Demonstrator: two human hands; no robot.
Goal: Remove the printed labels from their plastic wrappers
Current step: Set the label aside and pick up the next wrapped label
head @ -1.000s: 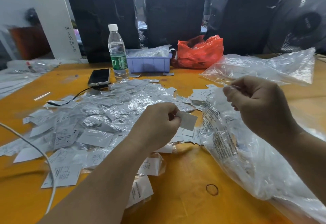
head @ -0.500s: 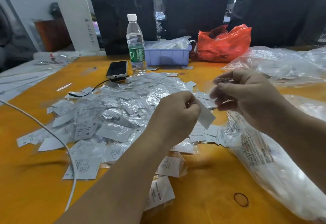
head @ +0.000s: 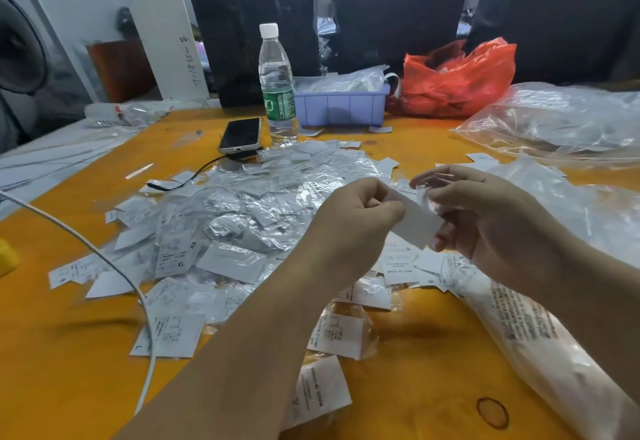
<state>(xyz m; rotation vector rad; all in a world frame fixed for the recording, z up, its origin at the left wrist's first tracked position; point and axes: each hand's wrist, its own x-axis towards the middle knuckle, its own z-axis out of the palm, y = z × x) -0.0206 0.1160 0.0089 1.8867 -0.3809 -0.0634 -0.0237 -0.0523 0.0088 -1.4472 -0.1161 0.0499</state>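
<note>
Progress: label [head: 414, 221] looks mostly drawn out of its clear wrapper [head: 427, 185], so this piece seems nearly done.
Remaining: large heap [head: 242, 225] of labels and wrappers on the tabletop [head: 433, 353]; many look unopened.
Hands: left hand [head: 356, 221] pinches the label; right hand [head: 485, 218] pinches the wrapper.
Label: plain white rectangle, blank face up, held above the heap between both hands.

We saw a white label [head: 414, 223], blank side up and tilted, beside a small clear wrapper [head: 429, 185]. Many wrapped labels [head: 242, 218] lay heaped below on the tabletop [head: 426, 353].
</note>
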